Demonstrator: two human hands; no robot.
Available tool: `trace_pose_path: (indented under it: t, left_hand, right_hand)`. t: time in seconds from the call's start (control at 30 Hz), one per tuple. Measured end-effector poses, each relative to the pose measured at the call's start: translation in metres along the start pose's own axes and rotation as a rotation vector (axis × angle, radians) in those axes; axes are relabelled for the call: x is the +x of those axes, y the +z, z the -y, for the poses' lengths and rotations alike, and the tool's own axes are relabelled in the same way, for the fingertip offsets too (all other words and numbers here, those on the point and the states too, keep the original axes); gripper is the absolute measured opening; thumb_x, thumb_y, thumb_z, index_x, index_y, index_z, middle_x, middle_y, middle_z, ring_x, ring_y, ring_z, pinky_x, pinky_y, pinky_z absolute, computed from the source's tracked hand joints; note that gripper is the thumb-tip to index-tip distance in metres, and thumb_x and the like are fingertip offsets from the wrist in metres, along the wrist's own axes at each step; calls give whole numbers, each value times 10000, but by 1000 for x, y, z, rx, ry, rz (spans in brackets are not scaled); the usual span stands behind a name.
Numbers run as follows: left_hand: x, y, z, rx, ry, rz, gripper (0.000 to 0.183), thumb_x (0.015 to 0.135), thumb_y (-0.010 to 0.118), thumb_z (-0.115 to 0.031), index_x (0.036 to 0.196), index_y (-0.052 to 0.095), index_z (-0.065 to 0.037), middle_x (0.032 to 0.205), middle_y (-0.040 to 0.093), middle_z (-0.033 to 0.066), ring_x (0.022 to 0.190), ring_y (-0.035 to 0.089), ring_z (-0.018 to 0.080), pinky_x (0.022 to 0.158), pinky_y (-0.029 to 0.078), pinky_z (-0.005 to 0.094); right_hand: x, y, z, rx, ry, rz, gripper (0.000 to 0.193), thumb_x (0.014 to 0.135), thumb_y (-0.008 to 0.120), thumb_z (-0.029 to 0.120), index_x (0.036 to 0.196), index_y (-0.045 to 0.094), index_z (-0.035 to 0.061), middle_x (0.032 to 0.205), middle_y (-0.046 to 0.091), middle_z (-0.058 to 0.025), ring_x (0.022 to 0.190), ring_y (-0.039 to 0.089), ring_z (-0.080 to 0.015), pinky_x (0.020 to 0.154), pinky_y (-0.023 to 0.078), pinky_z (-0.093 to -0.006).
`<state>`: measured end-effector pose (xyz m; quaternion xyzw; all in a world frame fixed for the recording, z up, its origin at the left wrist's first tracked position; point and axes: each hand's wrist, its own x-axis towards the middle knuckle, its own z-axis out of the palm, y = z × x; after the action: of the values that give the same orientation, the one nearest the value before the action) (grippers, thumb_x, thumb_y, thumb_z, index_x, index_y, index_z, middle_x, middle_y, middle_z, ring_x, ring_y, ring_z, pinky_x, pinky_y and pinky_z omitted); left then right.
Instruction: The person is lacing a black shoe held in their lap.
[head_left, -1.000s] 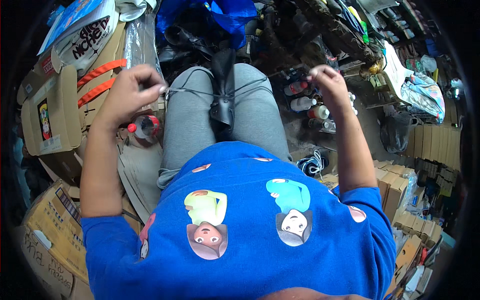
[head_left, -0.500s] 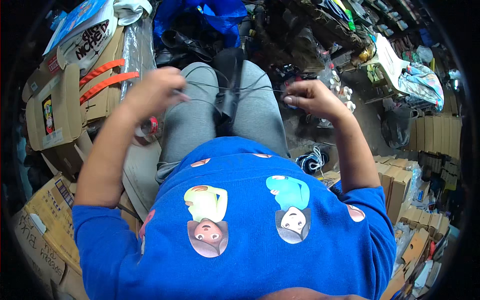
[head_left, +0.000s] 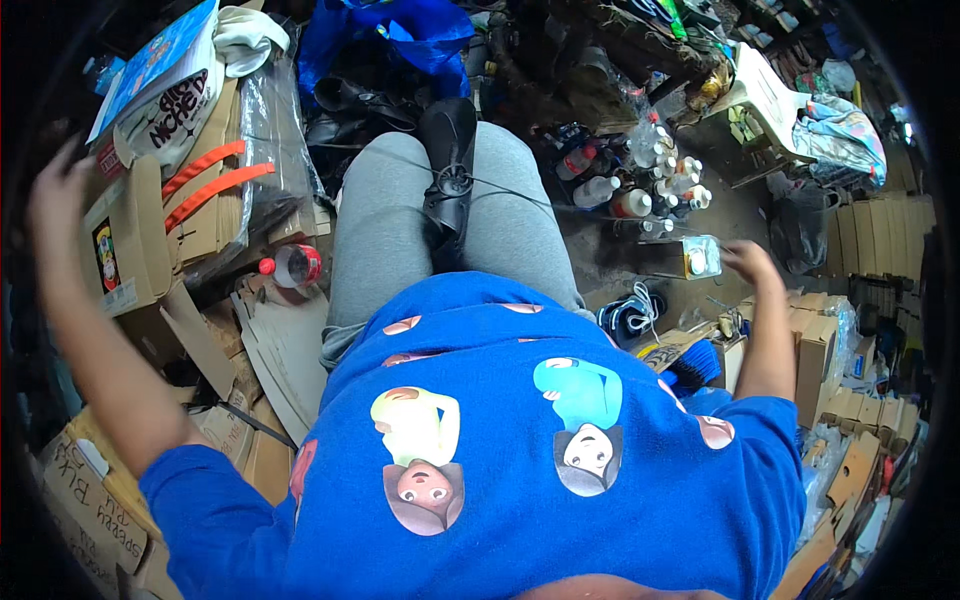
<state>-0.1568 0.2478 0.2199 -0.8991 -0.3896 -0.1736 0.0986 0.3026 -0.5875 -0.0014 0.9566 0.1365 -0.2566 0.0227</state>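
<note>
On either side of the black shoe (head_left: pixel 448 205), wedged between thighs (head_left: pixel 385 210) apparently for steadiness, left hand (head_left: pixel 62 195) and right hand (head_left: pixel 754 264) blur, grips impossible to tell.

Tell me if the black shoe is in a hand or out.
Out: the black shoe sits between the legs, with the left hand and right hand well away.

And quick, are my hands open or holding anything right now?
Left hand: out by the cardboard box, blurred; can't tell.
Right hand: beside the small container; can't tell whether it's holding anything.
</note>
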Motion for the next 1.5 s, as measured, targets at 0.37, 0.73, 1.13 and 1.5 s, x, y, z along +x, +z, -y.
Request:
trace_pose_path:
  t: [0.37, 0.73, 1.13, 1.5]
  left_hand:
    - [-139, 133, -314, -933, 648, 805, 284, 831, 630, -112, 1111, 634, -70, 1028, 657, 150, 971, 623, 284, 866, 471, 350]
    - [-62, 184, -201, -1080, 263, 727, 269, 871, 639, -202, 685, 547, -32, 623, 475, -39, 600, 398, 57, 550, 332, 236]
    - [-116, 119, -337, -949, 789, 572, 470, 717, 743, -110, 1165, 603, -103, 1387, 479, 69, 1244, 481, 282, 1030, 401, 352]
    - [-88, 153, -387, -813, 913, 1172, 234, 728, 751, -150, 831, 624, 17, 855, 559, 79, 837, 567, 220, 774, 446, 326]
  right_hand:
    - [-53, 51, 357, 852, -653, 159, 320, 837, 702, 359, 965, 658, 69, 653, 569, -7, 595, 493, -78, 546, 417, -268]
    - [-66, 47, 324, 896, -433, 112, 309, 895, 626, 283, 741, 533, 32, 661, 443, 59, 657, 397, -60, 600, 352, -246]
    - [-48, 7, 327, 895, -540, 5, 239, 856, 629, 57, 1089, 677, 76, 977, 608, -45, 850, 581, -103, 734, 483, -233]
    - [-27, 23, 363, 683, -869, -75, 160, 729, 735, 123, 889, 722, 124, 864, 605, -71, 813, 624, -198, 751, 503, -303]
